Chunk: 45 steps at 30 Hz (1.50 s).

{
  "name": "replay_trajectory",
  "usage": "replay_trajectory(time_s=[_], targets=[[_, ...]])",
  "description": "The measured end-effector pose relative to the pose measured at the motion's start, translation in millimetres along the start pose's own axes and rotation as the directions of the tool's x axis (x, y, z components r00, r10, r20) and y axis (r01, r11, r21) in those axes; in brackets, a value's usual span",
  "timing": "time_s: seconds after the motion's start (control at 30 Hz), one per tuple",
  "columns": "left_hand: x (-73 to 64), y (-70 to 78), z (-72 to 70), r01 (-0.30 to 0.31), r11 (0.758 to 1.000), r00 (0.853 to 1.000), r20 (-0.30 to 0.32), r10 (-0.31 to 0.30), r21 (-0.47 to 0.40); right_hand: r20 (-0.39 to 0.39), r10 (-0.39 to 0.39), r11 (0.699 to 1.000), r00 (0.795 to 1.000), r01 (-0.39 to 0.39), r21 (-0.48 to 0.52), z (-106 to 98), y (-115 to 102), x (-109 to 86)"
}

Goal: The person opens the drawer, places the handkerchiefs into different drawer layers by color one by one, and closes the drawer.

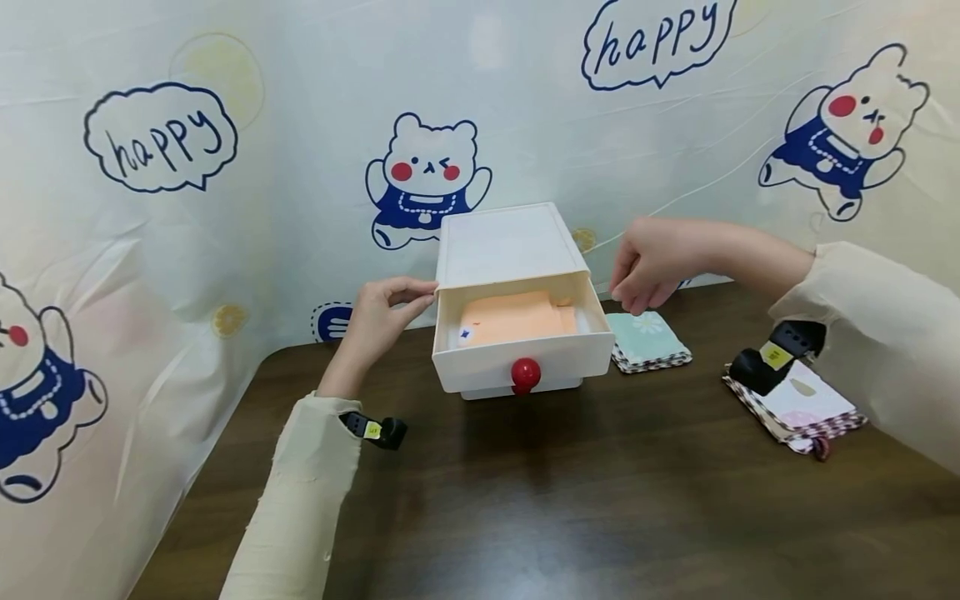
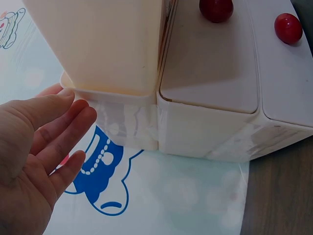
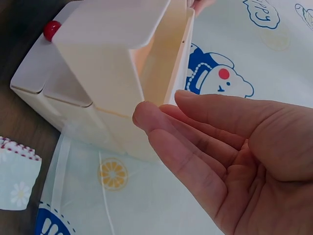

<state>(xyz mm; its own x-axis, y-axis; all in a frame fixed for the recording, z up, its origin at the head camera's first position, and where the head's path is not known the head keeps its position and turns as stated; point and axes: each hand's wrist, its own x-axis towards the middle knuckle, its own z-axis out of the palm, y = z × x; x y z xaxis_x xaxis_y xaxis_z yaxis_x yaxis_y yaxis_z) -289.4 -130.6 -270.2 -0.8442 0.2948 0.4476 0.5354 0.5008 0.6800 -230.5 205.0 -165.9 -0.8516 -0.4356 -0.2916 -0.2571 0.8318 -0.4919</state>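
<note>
A white drawer box (image 1: 513,240) stands at the table's back with its top drawer (image 1: 480,367) pulled out. The drawer's front carries a round red knob (image 1: 525,374). A folded orange cloth (image 1: 517,318) lies inside. At the left side, my left hand (image 1: 382,315) holds the box's front edge between thumb and index finger; the left wrist view shows its other fingers extended off the surface. To the right, my right hand (image 1: 651,262) hovers beside the box, holding nothing. Its fingers (image 3: 188,164) bend loosely in the right wrist view.
A mint folded cloth (image 1: 648,340) with a checked edge lies right of the box. Farther right is a white folded cloth (image 1: 806,404), partly behind the right wrist camera. Lower drawers (image 2: 210,68) with red knobs show in the left wrist view. A printed sheet (image 1: 300,167) hangs behind.
</note>
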Motion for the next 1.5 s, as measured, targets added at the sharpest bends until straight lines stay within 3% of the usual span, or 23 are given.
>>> replay_trajectory(time_s=[0.33, 0.73, 1.5], targets=[[0.3, -4.6, -0.1, -0.018, 0.999, 1.0, -0.005, 0.018, -0.027, 0.01, -0.02, 1.0, 1.0, 0.02, 0.022, 11.3, 16.8, -15.0], [0.2, -3.0, -0.1, -0.02, 1.0, 1.0, -0.002, 0.02, -0.016, 0.027, -0.022, 0.995, 0.999, 0.02, 0.096, 39.3, 30.1, -23.4], [-0.8, -1.0, 0.9, -0.001, 1.0, 1.0, -0.001, 0.001, -0.027, 0.047, -0.138, 0.961, 0.989, 0.122, 0.246, 83.2, 15.4, -30.0]])
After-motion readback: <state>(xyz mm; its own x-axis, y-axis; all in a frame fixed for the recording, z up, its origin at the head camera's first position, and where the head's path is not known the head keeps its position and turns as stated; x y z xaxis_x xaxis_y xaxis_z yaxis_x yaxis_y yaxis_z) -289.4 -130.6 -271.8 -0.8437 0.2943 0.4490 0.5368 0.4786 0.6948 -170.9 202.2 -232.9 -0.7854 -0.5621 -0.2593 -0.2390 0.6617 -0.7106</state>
